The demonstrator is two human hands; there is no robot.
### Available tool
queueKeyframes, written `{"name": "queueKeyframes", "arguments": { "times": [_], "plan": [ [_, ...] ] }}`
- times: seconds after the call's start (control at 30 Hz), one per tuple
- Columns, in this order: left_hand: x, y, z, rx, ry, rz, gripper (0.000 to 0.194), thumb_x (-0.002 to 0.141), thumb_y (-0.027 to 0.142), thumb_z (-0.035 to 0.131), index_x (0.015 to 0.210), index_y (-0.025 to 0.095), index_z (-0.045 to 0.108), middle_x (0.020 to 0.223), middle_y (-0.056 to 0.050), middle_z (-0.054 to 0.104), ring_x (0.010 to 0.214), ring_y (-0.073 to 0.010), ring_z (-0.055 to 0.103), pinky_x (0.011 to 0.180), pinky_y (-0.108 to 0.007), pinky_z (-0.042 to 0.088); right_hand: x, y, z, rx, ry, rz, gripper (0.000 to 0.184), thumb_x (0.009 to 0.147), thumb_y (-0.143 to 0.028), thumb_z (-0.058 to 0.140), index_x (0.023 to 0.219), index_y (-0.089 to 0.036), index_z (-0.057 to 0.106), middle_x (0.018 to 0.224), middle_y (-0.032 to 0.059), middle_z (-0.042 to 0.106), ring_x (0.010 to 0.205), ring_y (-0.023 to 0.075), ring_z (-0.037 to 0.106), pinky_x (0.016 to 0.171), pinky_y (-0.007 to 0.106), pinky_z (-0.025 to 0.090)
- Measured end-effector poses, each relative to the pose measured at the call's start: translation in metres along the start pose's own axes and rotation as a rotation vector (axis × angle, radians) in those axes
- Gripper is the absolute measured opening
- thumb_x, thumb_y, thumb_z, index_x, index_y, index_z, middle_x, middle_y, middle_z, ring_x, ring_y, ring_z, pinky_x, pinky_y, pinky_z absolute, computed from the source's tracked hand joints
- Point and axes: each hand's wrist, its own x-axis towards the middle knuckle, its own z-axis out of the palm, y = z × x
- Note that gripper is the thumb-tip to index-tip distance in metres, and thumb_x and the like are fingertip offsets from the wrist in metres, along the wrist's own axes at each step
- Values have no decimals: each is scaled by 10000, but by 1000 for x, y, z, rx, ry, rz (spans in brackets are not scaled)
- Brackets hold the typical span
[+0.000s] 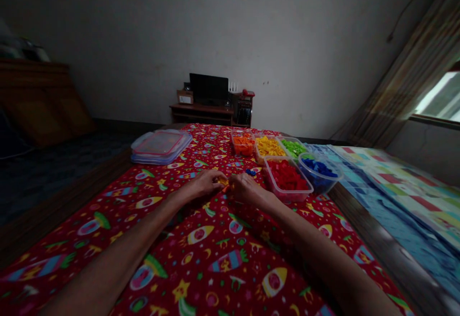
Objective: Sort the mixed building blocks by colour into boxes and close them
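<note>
Close together over the patterned red cloth (201,215), both hands meet at a small yellow and orange piece (223,181). My left hand (207,181) pinches its yellow part from the left. Against its right side, my right hand (244,187) is closed, with the fingers on the orange part; its grip is partly hidden by the hand itself. A small dark blue piece (250,172) lies on the cloth just beyond my right hand. The exact shape of the held piece is too small to make out.
To the right stand containers of orange (243,144), yellow (269,147), green (293,148), red (287,177) and blue pieces (318,168). Stacked clear lids (161,146) lie at the left edge. Beyond the table is a monitor (209,88); a quilt (413,177) is at right.
</note>
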Motion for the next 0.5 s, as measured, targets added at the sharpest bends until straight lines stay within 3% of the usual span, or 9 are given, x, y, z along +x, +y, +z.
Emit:
{"name": "queueKeyframes", "arguments": {
  "times": [0.1,0.3,0.5],
  "plan": [
    [-2,7,-4,-41,19,-65,255,681,335,601,855,185,710,740,-23,692,646,-170,593,597,-239,448,7,6,-8,52,12,18,112,800,-101,492,861,-163,563,735,13,537,702,138,457,666,251,376],
    [-3,10,-9,-10,80,-132,273,650,350,609,848,196,715,771,-21,716,684,-186,620,630,-250,460,16,0,-16,60,5,81,174,798,-65,420,736,-160,552,637,8,513,582,126,390,581,244,326],
    [-4,13,-8,-67,167,-146,287,596,324,660,850,198,706,746,-8,710,685,-183,626,624,-250,471,14,-2,-20,166,43,79,191,763,-47,486,862,-143,619,780,55,629,693,143,509,660,247,380]
  ]
}}
